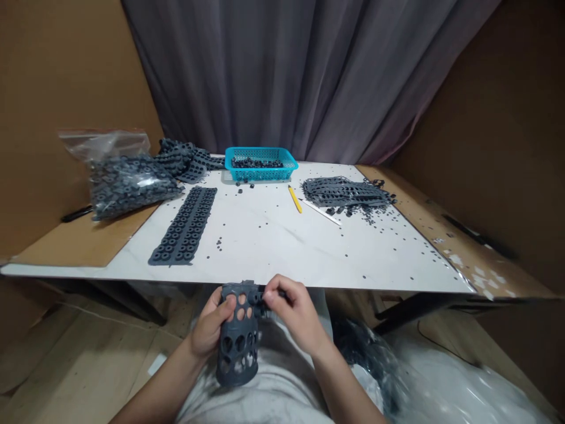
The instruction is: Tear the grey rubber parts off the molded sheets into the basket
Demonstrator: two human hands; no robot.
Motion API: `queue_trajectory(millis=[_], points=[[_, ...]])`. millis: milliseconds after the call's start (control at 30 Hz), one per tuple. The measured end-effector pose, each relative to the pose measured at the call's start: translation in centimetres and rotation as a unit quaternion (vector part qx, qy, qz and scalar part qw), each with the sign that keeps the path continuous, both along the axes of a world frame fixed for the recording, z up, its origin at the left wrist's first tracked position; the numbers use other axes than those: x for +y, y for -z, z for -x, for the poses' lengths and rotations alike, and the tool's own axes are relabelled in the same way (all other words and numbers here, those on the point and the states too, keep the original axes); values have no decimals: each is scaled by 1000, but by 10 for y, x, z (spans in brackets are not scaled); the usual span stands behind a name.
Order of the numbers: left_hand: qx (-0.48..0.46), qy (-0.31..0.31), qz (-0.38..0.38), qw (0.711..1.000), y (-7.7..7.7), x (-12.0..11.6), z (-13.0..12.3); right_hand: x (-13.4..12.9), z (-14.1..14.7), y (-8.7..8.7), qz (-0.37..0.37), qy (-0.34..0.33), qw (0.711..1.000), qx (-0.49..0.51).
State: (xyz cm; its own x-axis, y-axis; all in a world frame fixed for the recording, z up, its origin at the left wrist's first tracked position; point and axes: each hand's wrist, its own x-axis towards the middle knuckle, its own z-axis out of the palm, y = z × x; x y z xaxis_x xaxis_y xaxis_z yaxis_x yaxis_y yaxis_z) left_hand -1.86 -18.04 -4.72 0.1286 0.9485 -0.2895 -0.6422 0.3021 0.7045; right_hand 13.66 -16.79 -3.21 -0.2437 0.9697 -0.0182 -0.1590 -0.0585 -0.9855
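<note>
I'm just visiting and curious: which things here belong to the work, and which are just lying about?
Work: left hand, right hand, punched sheet they hold, flat sheet, blue basket, bagged sheets.
Lying about: yellow pencil, black pen.

The front edge of the white tabletop runs just beyond the person's left hand, right hand and the curled dark-grey perforated rubber sheet between them. Past that edge, a hand could pass up the middle, over small dark rubber bits, between a flat dark-grey perforated rubber strip and a slim yellow pencil, to a turquoise plastic basket. A heaped pile of grey rubber sheets obstructs the right (loose crumbs around it), a bulging clear plastic bag of rubber pieces the far left.
</note>
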Motion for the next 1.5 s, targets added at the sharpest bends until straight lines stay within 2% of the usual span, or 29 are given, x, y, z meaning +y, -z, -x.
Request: queue_trajectory(millis=[67, 133, 233, 300, 400, 567, 800, 900, 1000, 1067, 1167, 1267, 1333, 1367, 1400, 1500], points=[[4, 18, -1, 1000, 2, -1, 1, -1, 2, -6, -34, -37, 998, -43], [-11, 16, 8, 1000, 0, -1, 2, 1, 1, -11, 26, -70, 996, 56], [-36, -11, 47, 998, -10, 1, 4, 6, -2, -15, 156, -99, 949, 255], [-38, -15, 76, 996, -16, 2, 4, 7, -3, -15, 184, -96, 930, 304], [-30, -23, 109, 993, -18, 4, 5, 6, -3, -16, 179, -83, 934, 297], [-25, -53, 148, 987, -13, 3, 4, 0, -1, -21, 153, -87, 947, 269], [-35, -35, 155, 987, -8, 3, 7, 0, -5, -30, 190, -110, 925, 309], [-46, -24, 137, 989, -3, 2, 10, 2, -7, -30, 152, -99, 939, 293], [-55, -26, 131, 989, 0, 2, 11, 1, -8, -31, 61, -94, 956, 272], [-56, -53, 143, 987, 0, 1, 10, -3, -8, -31, 5, -100, 961, 259], [-39, -61, 187, 980, -2, 1, 8, -4, -8, -30, -36, -100, 964, 243], [-25, -57, 208, 976, -7, -2, 5, 19, -23, -27, -73, -57, 983, 161], [-19, -74, 201, 977, -8, -4, 2, 56, -47, -25, -128, -4, 992, 6], [-15, -80, 196, 977, -9, -4, 0, 79, -63, -24, -162, 24, 979, -118], [-13, -84, 188, 978, -9, -5, -1, 104, -81, -24, -185, 52, 947, -257], [-18, -67, 162, 984, -6, -3, -6, 173, -133, -26, -190, 87, 906, -368]])
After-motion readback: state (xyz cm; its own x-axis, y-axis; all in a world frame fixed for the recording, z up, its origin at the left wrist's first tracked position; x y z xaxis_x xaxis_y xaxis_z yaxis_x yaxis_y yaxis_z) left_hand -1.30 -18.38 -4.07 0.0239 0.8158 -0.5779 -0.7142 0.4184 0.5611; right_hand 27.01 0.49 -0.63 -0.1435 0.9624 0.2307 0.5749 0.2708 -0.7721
